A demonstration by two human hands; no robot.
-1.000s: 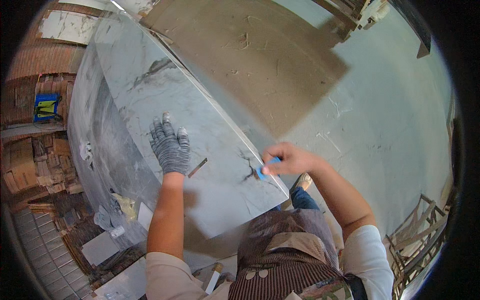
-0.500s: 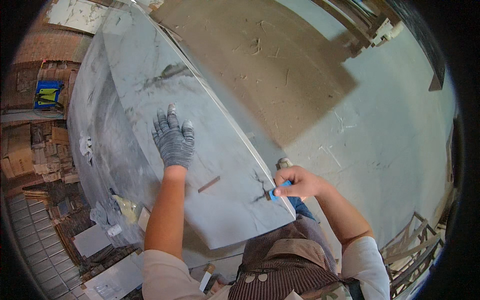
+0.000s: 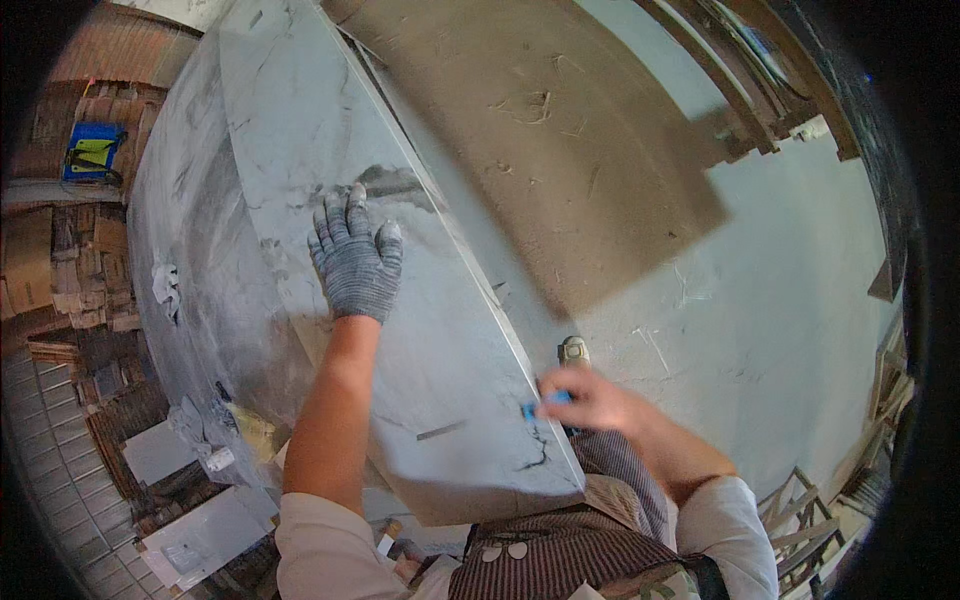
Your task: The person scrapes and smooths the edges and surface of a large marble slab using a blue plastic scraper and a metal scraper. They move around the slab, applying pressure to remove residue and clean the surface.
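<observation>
A white slab (image 3: 400, 370) with grey, marble-like veining lies in front of me. My left hand (image 3: 358, 265), in a grey striped glove with pale fingertips, rests flat on it with the fingers spread, just below a dark grey vein. My bare right hand (image 3: 592, 400), smeared by motion, is at the slab's right edge near the close corner. A small blue piece (image 3: 545, 404) is pinched in its fingers against that edge; its exact kind cannot be made out. A thin grey strip or mark (image 3: 441, 431) shows on the slab between my hands.
A dusty grey work surface (image 3: 185, 200) extends left of the slab. A crumpled white scrap (image 3: 165, 288) and a yellowish bag (image 3: 255, 432) lie there. Stacked wooden pieces (image 3: 95, 270) stand far left. Beyond the right edge is floor with a brown patch (image 3: 560, 150); wooden frames (image 3: 800, 520) stand lower right.
My view has shifted. Along the slab's edge, my right hand has moved farther from the close corner with the blue piece. My left hand has slid farther up, closer to the dark vein.
</observation>
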